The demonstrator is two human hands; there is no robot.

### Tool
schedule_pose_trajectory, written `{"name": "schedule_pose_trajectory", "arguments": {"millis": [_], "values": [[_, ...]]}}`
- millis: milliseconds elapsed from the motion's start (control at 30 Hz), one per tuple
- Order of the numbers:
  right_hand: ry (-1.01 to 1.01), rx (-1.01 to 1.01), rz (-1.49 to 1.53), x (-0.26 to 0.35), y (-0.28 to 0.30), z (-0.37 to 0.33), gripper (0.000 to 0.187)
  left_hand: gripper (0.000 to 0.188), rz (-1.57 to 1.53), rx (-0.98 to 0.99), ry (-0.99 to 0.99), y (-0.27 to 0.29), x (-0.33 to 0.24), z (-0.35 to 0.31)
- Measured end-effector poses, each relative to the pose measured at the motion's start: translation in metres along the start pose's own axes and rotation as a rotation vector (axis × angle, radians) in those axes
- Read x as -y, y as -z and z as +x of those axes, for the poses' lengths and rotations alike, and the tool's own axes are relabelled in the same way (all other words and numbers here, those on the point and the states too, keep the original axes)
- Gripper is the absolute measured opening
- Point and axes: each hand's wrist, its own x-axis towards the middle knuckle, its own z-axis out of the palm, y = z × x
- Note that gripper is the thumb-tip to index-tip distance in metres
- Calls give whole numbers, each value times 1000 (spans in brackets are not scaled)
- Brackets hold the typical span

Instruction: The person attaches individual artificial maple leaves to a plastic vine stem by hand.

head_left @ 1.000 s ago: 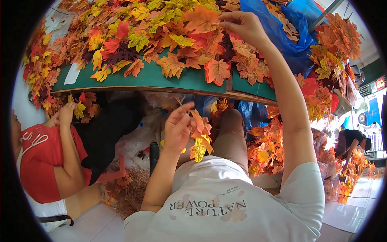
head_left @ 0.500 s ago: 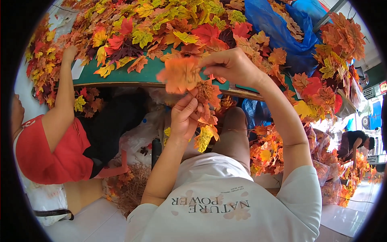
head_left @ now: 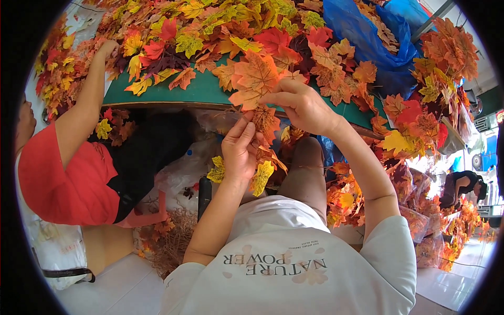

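My left hand (head_left: 240,155) is closed, thumb against fingers, on the stem of a string of artificial maple leaves (head_left: 266,124). Orange-brown leaves hang from it beside my fingers. A yellow leaf (head_left: 262,177) dangles lower down, above my lap. Just above, my right hand (head_left: 308,109) pinches a single orange maple leaf (head_left: 255,79) near its base. That leaf's stem end is close to my left fingertips; whether it touches the string's stem is too small to tell.
A green-topped table (head_left: 163,94) stands before me, heaped with red, yellow and orange leaves (head_left: 231,26). A blue plastic bag (head_left: 362,47) lies at the back right. A co-worker in red (head_left: 68,181) reaches across at my left. Leaf bunches (head_left: 346,194) are piled at my right.
The orange leaf, blurred and tilted before, is now sharp and stands upright. My right hand has lowered slightly toward my left. The co-worker's hand has moved farther across the table.
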Motion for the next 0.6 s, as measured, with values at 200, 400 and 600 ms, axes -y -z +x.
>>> {"name": "schedule_pose_trajectory", "arguments": {"millis": [200, 400, 600], "values": [[72, 70, -92, -1, 1, -12, 48, 30, -8, 72, 26, 11, -8, 1], [-72, 101, -192, 3, 3, -20, 48, 31, 77, 85, 30, 14, -6, -7], [-478, -174, 834, 15, -22, -34, 36, 28, 133, 204, -18, 9, 3, -20]]}}
